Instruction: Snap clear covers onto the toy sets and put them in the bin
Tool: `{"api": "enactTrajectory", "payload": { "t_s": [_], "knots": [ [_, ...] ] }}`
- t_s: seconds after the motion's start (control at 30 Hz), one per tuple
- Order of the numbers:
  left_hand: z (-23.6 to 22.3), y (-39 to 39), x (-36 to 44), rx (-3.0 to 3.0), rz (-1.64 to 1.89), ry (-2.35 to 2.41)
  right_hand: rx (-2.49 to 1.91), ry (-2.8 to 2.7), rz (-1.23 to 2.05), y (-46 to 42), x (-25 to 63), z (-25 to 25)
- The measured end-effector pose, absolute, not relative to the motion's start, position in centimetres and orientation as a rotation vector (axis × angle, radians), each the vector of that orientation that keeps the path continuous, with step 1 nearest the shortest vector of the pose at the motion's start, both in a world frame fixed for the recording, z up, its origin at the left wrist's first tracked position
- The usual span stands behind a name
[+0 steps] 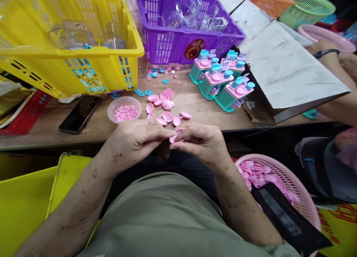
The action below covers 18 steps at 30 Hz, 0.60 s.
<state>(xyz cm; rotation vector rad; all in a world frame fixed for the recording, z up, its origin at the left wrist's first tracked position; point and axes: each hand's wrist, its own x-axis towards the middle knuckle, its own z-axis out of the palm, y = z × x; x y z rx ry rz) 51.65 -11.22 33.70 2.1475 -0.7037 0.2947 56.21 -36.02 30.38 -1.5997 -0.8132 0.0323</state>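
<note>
My left hand [136, 140] and my right hand [202, 141] meet just below the table's front edge, both pinching a small pink plastic dish piece [175, 135] between the fingertips. Above them on the wooden table [95, 125] lies a scatter of similar pink dish pieces [164, 106]. A small pink bowl [119, 105] of tiny pink parts stands left of that scatter. Several teal and pink toy sets [220, 80] stand further back to the right.
A yellow crate [69, 63] and a purple crate [184, 41] hold clear plastic shells at the back. A black phone [80, 113] lies at left. A pink basket [290, 182] of pink pieces sits by my right knee. Another person's arm [334, 60] rests beside a paper-covered board [284, 67].
</note>
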Motion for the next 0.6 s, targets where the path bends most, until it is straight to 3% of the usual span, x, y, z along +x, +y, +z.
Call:
{"api": "enactTrajectory", "payload": {
  "t_s": [0.23,0.43,0.6],
  "knots": [
    [33.5,-11.9,52.5,2.119,0.236,-0.641,-1.481,-0.656,0.105,-35.7,56.4,30.1],
    [34.2,-7.6,54.1,2.456,0.450,-0.320,-1.943,-0.587,-0.352,-40.4,61.7,26.5],
    [31.5,-1.5,55.8,2.866,0.383,-0.057,-2.262,-0.538,-0.286,-42.8,65.5,22.4]
  ]
}}
